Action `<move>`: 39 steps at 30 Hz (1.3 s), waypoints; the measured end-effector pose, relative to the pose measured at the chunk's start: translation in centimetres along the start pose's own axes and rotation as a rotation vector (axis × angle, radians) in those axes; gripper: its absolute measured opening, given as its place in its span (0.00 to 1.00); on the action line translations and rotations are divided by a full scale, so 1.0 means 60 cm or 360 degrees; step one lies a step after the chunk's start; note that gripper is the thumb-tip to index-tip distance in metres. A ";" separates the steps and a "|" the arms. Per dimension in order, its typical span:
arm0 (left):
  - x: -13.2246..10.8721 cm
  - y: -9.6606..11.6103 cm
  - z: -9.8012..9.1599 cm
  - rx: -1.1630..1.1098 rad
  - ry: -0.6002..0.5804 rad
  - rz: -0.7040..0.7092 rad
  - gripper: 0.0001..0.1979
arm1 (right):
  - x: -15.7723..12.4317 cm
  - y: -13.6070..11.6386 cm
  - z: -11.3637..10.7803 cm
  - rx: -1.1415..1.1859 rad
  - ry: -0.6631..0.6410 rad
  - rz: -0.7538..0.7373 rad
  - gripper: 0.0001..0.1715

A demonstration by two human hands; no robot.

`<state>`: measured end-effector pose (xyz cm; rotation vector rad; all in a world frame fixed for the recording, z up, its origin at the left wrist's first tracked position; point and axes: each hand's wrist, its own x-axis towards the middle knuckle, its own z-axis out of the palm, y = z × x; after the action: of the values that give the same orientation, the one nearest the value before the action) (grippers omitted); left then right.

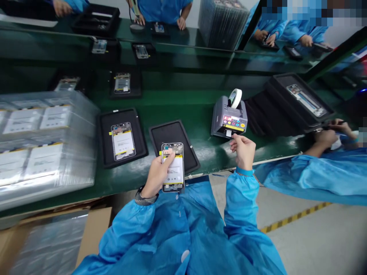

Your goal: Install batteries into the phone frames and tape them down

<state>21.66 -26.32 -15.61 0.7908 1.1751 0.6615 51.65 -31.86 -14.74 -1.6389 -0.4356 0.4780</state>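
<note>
Opened phone (175,170) in my left hand (157,170), and that's a firm grasp: thumb laid across the face, the rest of the hand wrapped behind its left edge. I have it at the bench's front edge, top end overlapping the near side of a black tray (172,133), bottom end out over the blue gown (172,233). White battery facing up at me, yellow strips at both ends, circuitry above.

Over to my right hand (244,151)! Fingertips drawn together in a pinch, right by the white tape tab (228,133) at the mouth of the tape dispenser (219,120). Are they gripping any tape? From out here I cannot tell. The tape roll (238,98) stands up on top of the machine, its panel lit.

Looking left along the green bench (197,101), I've got a second phone (123,142) lying face-on in its own tray (104,133), and beyond that a tall clear plastic stack (83,152) with rows of white batteries inside. Far right, black trays are piled beside the dispenser, and a co-worker's hands (327,140) are busy close to them.
</note>
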 end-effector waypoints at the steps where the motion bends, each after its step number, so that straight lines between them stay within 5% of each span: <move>1: -0.001 0.001 0.000 -0.0019 -0.0021 -0.0023 0.30 | 0.002 -0.004 0.005 -0.0003 -0.0012 0.0019 0.19; 10: 0.003 0.011 -0.017 -0.0181 -0.0334 0.0021 0.29 | -0.023 -0.044 0.023 0.0038 0.0067 0.0028 0.06; 13: 0.012 0.020 -0.015 -0.0194 -0.0312 0.0166 0.29 | -0.087 -0.051 0.029 0.0014 -0.0056 -0.0051 0.03; 18: 0.021 0.035 -0.005 -0.0089 -0.0212 0.0472 0.30 | -0.243 -0.043 0.082 -0.0123 -0.0689 -0.0143 0.12; 21: 0.017 0.042 0.000 -0.0024 -0.0204 0.0595 0.29 | -0.283 -0.030 0.111 -0.0120 -0.0710 -0.0153 0.14; 37: 0.016 0.046 -0.002 -0.0008 -0.0197 0.0676 0.28 | -0.265 -0.006 0.114 -0.0469 -0.0660 -0.0539 0.10; 39: 0.017 0.046 -0.003 -0.0018 -0.0226 0.0661 0.28 | -0.250 -0.008 0.111 -0.0434 -0.0675 -0.0461 0.17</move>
<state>21.63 -23.92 -13.94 1.0676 0.8831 0.9350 35.40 -34.35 -14.09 -1.6952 -1.0781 0.5653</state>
